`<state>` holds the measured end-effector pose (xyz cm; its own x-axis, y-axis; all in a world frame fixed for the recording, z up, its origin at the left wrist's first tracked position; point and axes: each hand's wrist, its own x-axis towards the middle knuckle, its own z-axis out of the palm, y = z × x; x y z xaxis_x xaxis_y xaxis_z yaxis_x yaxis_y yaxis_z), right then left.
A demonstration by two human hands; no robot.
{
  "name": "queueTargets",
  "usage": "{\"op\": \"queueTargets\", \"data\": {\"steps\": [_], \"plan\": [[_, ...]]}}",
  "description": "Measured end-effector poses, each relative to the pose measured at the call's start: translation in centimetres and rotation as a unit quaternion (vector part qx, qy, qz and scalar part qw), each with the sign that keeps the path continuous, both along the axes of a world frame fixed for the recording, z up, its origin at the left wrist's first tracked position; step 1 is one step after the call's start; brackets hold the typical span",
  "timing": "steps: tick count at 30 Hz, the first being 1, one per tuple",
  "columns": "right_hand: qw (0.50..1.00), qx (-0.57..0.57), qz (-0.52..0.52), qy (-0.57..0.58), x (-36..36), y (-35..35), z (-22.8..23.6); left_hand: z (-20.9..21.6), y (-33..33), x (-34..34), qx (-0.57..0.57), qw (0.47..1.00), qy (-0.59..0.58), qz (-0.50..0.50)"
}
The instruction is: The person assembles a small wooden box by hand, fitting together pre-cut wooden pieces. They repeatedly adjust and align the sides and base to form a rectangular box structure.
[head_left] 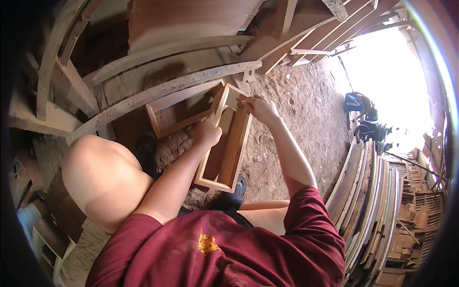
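Two hands on a wooden frame. Your left hand [207, 133] is closed around the left long rail of a narrow, box-like wooden frame [213, 185] at the centre of the frame of view. Your right hand [260, 109] grasps the same piece at its upper right corner, fingers bent over the edge. The two grips sit on opposite sides, presumably so that the piece neither twists nor tips. Its lower end points toward your sandalled foot [240, 185]; whether that end rests on the ground cannot be told.

A second wooden frame [153, 121] lies just left of the first, below a curved beam [167, 86] that crosses the upper left; its closeness likely keeps it within your reach. Your bare knee [103, 179], bent at the left, appears to leave working room between your legs. Long planks [361, 186] lie stacked lengthwise at the lower right, well apart from your hands, perhaps to spare the earthen floor [299, 103] beside you.
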<state>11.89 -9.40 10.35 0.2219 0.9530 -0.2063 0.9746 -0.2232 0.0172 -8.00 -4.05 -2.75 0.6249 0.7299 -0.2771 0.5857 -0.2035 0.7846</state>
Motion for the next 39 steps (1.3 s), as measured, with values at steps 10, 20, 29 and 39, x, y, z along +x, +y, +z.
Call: {"op": "queueTargets", "data": {"steps": [10, 20, 29, 39], "plan": [[0.912, -0.155, 0.282, -0.256, 1.4, 3.4, -10.4, 2.4, -0.5, -0.4, -0.046, 0.998, -0.036, 0.017], [0.922, -0.341, 0.179, -0.045, -3.9, 2.8, -8.6, 0.6, -0.2, 0.2, -0.039, 0.999, -0.020, 0.013], [0.915, -0.345, 0.202, -0.046, -3.7, 2.2, -7.1, 0.5, -0.6, 0.0, -0.024, 0.999, -0.030, 0.037], [0.945, -0.220, 0.189, -0.153, -3.6, -1.3, -6.3, 1.1, -0.1, -0.1, -0.016, 1.000, -0.003, 0.015]]}}
